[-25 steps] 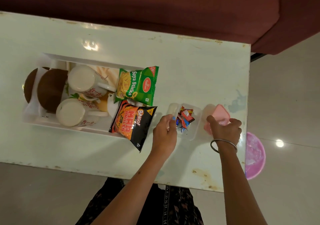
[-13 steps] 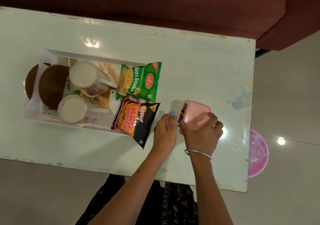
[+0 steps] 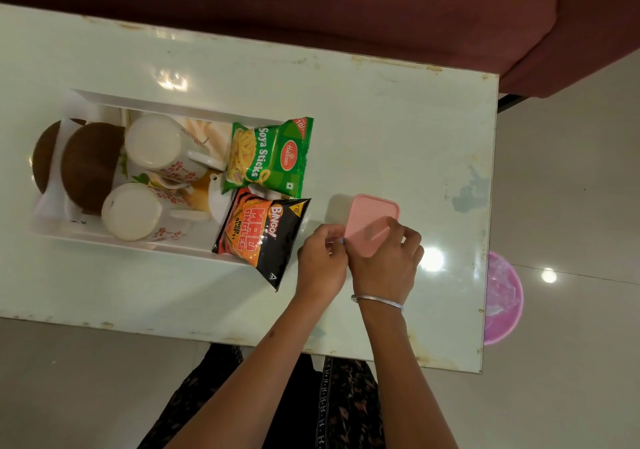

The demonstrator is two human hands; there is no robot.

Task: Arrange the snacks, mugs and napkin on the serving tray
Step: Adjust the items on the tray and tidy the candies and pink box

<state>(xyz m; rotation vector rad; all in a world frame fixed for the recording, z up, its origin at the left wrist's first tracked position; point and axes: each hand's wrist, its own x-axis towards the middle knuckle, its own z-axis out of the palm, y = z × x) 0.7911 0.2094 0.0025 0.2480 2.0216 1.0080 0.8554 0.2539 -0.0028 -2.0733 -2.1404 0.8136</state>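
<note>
A white serving tray (image 3: 114,239) lies at the table's left. It holds two white floral mugs (image 3: 162,149) (image 3: 133,211), two brown round coasters (image 3: 88,164), a green Soya Sticks packet (image 3: 272,158) and a black Bingo packet (image 3: 263,235) that overhangs the tray's right end. Right of the tray, a pink lid (image 3: 372,222) covers the small candy box. My right hand (image 3: 384,258) presses on the lid. My left hand (image 3: 322,261) grips the box's left edge. The box and its candies are hidden under the lid and hands.
The pale glossy table (image 3: 381,119) ends just right of my hands. A maroon sofa (image 3: 311,5) runs along the far side. A pink tub (image 3: 502,298) stands on the floor beyond the right edge.
My right hand carried the pink lid from the table's right side leftward onto the candy box, which it now covers. My left hand stayed on the box's left edge.
</note>
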